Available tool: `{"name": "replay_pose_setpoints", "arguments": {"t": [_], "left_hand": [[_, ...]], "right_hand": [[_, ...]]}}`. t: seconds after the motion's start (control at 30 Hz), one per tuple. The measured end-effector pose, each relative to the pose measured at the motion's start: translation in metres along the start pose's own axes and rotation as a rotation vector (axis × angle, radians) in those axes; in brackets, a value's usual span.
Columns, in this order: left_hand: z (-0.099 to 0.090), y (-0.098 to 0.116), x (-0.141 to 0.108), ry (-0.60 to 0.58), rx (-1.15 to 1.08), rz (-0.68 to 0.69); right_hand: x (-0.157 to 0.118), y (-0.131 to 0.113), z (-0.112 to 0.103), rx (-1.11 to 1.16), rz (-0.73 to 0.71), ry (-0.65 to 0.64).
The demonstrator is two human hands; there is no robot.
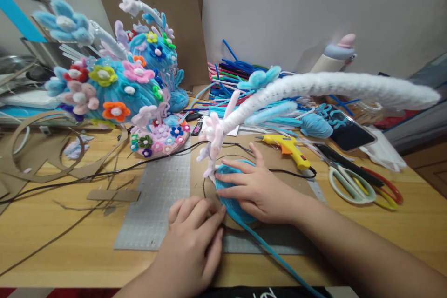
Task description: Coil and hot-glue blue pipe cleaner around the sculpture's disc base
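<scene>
My right hand [256, 184] lies with fingers spread over a flat coil of blue chenille stem [233, 205], pressing it from above. From the coil a loose blue tail [274, 253] runs toward the front edge. My left hand [197, 223] is closed beside the coil's left edge, fingers curled and thumb tucked in; what they pinch is hidden. Just behind the coil stands a pale pink and lilac chenille flower cluster [213, 137]. A thick white wrapped stem [314, 86] arches from it to the right, with a blue chenille piece [260, 78] near its middle.
Brown cardboard [300, 186] lies on a grey cutting mat [150, 214]. A yellow glue gun [286, 146], scissors [349, 186] and phone [352, 132] are right. Flower-covered blue ornaments [118, 84] stand left; loose chenille stems [223, 86] pile behind. A black cord [115, 165] crosses the table.
</scene>
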State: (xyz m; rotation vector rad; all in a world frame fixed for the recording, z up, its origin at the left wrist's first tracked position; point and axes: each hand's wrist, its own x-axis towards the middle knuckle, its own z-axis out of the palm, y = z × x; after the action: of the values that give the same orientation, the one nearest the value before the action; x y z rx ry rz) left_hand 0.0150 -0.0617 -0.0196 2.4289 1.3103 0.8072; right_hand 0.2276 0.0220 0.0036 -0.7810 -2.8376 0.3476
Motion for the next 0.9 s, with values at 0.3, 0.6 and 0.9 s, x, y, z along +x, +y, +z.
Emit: {"name": "replay_pose_setpoints", "arguments": {"t": [0.3,0.6,0.9], "left_hand": [[0.0,-0.002,-0.003,-0.045,0.036,-0.013],[-0.004,-0.018,-0.023,0.042,-0.507,-0.511],[-0.013,-0.02,-0.018,-0.103,-1.292,-0.681]], "right_hand": [[-0.005,0.005,0.006,0.088,-0.002,0.032],[-0.031,0.025,0.015,0.842,0.627,0.554],[-0.055,-0.009,0.023,1.491,0.852,0.685]]}}
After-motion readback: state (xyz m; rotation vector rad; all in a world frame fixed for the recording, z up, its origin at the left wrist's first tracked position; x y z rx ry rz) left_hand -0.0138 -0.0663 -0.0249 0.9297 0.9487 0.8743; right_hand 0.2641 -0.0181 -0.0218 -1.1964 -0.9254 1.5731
